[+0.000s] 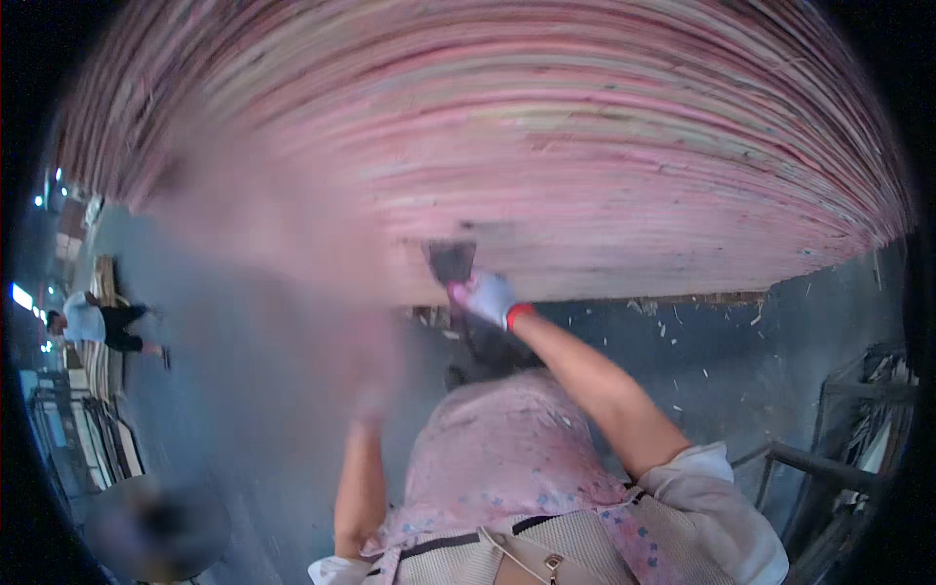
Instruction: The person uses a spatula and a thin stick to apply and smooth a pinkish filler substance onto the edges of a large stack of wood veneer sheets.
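Note:
My right hand [487, 298], in a pale glove with a red cuff, is closed on a scraper [451, 260] with a broad dark blade. Its blade lies against or just before the lower side of a tall stack of thin sheets [585, 195], whose edges are smeared pink. Lower and to the left, my left hand [369, 385] is lost in a pinkish-grey blur that reaches up over the stack. Its fingers cannot be made out, nor whether it holds anything.
Pale scraps litter the dark floor [702, 361] below the stack. A dark metal frame with sheets or scraps [848, 429] stands at the right. At the far left a person [97, 322] is near stacked boards [102, 439]. A blurred round shape [156, 526] sits lower left.

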`<state>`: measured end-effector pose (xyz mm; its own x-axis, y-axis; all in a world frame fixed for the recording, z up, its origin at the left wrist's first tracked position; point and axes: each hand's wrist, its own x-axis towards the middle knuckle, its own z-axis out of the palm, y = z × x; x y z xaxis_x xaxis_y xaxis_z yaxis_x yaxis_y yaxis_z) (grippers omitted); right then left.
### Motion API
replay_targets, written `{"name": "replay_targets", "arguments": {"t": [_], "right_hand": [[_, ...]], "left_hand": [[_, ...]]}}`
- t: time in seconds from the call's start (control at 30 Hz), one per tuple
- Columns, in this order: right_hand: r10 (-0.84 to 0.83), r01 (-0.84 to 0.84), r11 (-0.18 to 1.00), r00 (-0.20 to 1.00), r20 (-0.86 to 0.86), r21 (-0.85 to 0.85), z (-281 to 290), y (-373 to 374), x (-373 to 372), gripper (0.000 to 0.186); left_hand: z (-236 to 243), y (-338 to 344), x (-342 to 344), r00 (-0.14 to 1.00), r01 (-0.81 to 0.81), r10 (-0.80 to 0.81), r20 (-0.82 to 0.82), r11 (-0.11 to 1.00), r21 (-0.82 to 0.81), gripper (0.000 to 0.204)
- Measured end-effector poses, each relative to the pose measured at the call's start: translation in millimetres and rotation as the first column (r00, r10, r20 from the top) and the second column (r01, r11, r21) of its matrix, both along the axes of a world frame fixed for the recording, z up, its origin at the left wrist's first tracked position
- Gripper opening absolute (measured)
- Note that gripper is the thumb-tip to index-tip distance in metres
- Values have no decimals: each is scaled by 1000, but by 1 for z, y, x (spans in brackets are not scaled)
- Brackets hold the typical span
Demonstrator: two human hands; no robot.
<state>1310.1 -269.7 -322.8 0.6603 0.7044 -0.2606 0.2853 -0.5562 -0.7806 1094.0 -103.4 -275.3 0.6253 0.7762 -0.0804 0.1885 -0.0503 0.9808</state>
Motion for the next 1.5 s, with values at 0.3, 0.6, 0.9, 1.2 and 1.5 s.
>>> {"name": "replay_targets", "arguments": {"t": [0.3, 0.6, 0.9, 1.2, 1.5], "right_hand": [[244, -197, 868, 969, 46, -456, -7, 35, 52, 72], [44, 8, 950, 986, 159, -314, 59, -5, 36, 70], [-7, 31, 970, 995, 99, -242, 61, -43, 25, 51], [459, -549, 809, 813, -358, -209, -38, 21, -86, 45], [808, -934, 337, 353, -472, -120, -67, 121, -229, 56]], "left_hand": [[-82, 42, -134, 916, -259, 138, -377, 920, -295, 37], [-85, 74, -128, 947, -203, 79, -311, 899, -389, 43], [-112, 22, -123, 927, -154, 13, -374, 924, -349, 41], [-101, -98, -236, 846, -492, 309, -435, 768, -410, 37], [-139, -229, -388, 324, -749, 842, -431, -50, -661, 34]]}}
